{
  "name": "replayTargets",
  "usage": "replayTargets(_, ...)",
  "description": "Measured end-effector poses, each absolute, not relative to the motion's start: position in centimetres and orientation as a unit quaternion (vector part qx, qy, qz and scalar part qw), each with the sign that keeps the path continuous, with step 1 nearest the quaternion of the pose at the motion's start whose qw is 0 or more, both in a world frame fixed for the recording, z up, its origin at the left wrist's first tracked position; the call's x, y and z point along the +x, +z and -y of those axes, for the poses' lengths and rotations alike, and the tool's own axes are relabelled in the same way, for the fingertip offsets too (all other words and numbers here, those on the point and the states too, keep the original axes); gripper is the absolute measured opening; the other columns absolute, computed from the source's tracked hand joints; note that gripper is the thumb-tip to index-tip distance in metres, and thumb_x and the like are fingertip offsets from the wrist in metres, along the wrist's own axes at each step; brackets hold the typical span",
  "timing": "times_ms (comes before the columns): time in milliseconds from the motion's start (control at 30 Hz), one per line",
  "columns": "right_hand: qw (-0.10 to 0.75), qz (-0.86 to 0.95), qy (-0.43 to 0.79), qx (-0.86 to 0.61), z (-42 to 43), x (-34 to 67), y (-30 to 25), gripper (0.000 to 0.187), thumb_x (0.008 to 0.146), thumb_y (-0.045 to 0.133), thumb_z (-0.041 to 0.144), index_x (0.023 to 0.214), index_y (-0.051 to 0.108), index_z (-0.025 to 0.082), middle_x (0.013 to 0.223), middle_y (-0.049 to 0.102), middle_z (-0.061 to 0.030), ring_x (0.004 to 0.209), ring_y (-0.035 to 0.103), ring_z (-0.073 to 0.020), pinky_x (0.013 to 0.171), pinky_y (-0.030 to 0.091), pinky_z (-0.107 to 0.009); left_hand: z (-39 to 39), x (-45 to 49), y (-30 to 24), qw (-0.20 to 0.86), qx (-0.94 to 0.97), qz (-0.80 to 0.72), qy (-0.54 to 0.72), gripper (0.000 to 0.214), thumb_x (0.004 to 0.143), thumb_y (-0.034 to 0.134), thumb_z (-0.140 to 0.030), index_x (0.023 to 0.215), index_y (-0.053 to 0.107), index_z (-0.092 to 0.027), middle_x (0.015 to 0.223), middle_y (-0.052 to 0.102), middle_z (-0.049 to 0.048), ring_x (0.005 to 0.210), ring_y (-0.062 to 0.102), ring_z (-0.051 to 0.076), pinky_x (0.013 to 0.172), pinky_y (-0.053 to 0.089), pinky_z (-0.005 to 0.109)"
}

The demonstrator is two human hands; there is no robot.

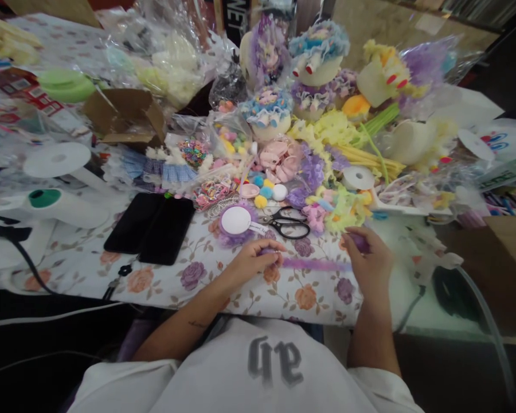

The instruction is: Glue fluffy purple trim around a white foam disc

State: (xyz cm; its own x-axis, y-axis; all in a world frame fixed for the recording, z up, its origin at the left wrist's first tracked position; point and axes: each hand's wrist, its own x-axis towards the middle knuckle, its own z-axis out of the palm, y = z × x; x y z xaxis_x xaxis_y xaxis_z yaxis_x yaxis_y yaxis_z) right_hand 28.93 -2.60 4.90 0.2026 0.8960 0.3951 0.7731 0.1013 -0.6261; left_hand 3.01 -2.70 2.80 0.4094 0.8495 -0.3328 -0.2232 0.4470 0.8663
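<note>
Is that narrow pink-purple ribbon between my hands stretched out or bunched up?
Stretched out: the pink-purple ribbon runs nearly straight from your left hand to your right hand.

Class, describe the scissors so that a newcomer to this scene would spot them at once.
Start at the flower-patterned tablecloth. Beyond the left hand lies a white disc with a purple frill. The scissors lie at its right, their black looped handles unlike the pastel trimmings nearby.

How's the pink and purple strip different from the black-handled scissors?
The long, thin pink and purple strip is held between the left hand and right hand; the black-handled scissors lie unheld. The strip is straight; the scissors have two looped handles. Both show against the white flowered cloth.
</note>
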Motion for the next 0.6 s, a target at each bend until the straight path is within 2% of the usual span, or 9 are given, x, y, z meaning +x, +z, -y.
replayTargets(67, 0.419, 0.676, 0.120, -0.594, 3.4, 25.8, 5.8, 0.014, 0.091, 0.060, 0.031, 0.103, 0.067, 0.026, 0.100, 0.073, -0.0084, 0.094, 0.070, -0.0253, 0.085, 0.056, -0.042, 2.7, 3.9, 2.9, 0.810, 0.295, -0.360, 0.357, 0.022, 0.078, 0.070, -0.020, 0.099, 0.068, -0.015, 0.080, 0.070, 0.0031, 0.067, 0.066, 0.012, 0.064, 0.053, 0.022)
replayTargets(133, 0.396, 0.754, 0.160, -0.498, 3.8, 22.7, 6.0, 0.019, 0.095, 0.055, 0.026, 0.111, 0.066, 0.026, 0.111, 0.072, -0.0089, 0.107, 0.068, -0.0238, 0.094, 0.055, -0.042, 2.7, 4.7, 3.0, 0.856, 0.192, -0.305, 0.370, 0.017, 0.079, 0.068, -0.016, 0.096, 0.067, -0.015, 0.083, 0.070, 0.0033, 0.074, 0.068, 0.012, 0.072, 0.056, 0.024)
replayTargets(233, 0.348, 0.814, 0.201, -0.420, 3.7, 20.0, 5.9, 0.029, 0.096, 0.054, 0.025, 0.124, 0.061, 0.025, 0.127, 0.066, -0.0118, 0.117, 0.064, -0.0234, 0.099, 0.055, -0.042, 2.7, 4.9, 3.1, 0.879, 0.058, -0.254, 0.399, 0.004, 0.080, 0.063, -0.012, 0.083, 0.064, -0.015, 0.070, 0.065, -0.0010, 0.059, 0.062, 0.008, 0.065, 0.057, 0.022)
replayTargets(300, 0.355, 0.815, 0.208, -0.408, 3.3, 19.7, 5.8, 0.030, 0.097, 0.055, 0.027, 0.126, 0.060, 0.025, 0.129, 0.065, -0.0114, 0.119, 0.063, -0.0237, 0.101, 0.054, -0.043, 2.7, 4.1, 3.4, 0.865, 0.033, -0.274, 0.418, 0.010, 0.079, 0.062, -0.008, 0.086, 0.064, -0.014, 0.072, 0.067, -0.0011, 0.057, 0.062, 0.008, 0.062, 0.058, 0.023)
replayTargets(367, 0.383, 0.805, 0.200, -0.406, 2.2, 20.0, 5.8, 0.027, 0.098, 0.053, 0.027, 0.123, 0.062, 0.026, 0.123, 0.068, -0.0098, 0.117, 0.064, -0.0234, 0.101, 0.053, -0.043, 2.8, 2.7, 3.9, 0.824, 0.037, -0.330, 0.460, 0.022, 0.076, 0.064, -0.003, 0.093, 0.065, -0.016, 0.084, 0.072, 0.0002, 0.067, 0.068, 0.011, 0.063, 0.060, 0.023)
replayTargets(433, 0.393, 0.804, 0.175, -0.410, 0.5, 20.2, 5.8, 0.023, 0.098, 0.051, 0.026, 0.116, 0.065, 0.025, 0.114, 0.071, -0.0088, 0.111, 0.065, -0.0233, 0.098, 0.053, -0.042, 2.9, 0.8, 4.3, 0.789, 0.044, -0.372, 0.487, 0.026, 0.073, 0.066, 0.001, 0.092, 0.064, -0.017, 0.083, 0.072, 0.0005, 0.071, 0.071, 0.013, 0.055, 0.057, 0.017)
replayTargets(500, 0.354, 0.826, 0.152, -0.411, -1.7, 19.7, 5.7, 0.021, 0.098, 0.049, 0.024, 0.111, 0.066, 0.023, 0.107, 0.072, -0.0099, 0.105, 0.066, -0.0242, 0.094, 0.053, -0.041, 2.9, -1.2, 4.6, 0.770, 0.055, -0.382, 0.507, 0.027, 0.073, 0.064, 0.002, 0.093, 0.065, -0.016, 0.084, 0.073, 0.0039, 0.071, 0.072, 0.015, 0.050, 0.055, 0.015)
replayTargets(600, 0.239, 0.870, 0.117, -0.415, -5.7, 17.3, 5.8, 0.023, 0.095, 0.047, 0.016, 0.108, 0.067, 0.018, 0.107, 0.070, -0.0136, 0.102, 0.062, -0.0264, 0.091, 0.050, -0.041, 2.7, -3.8, 4.5, 0.725, 0.032, -0.378, 0.575, 0.025, 0.077, 0.057, 0.002, 0.094, 0.065, -0.014, 0.086, 0.073, 0.0067, 0.071, 0.072, 0.015, 0.050, 0.055, 0.013)
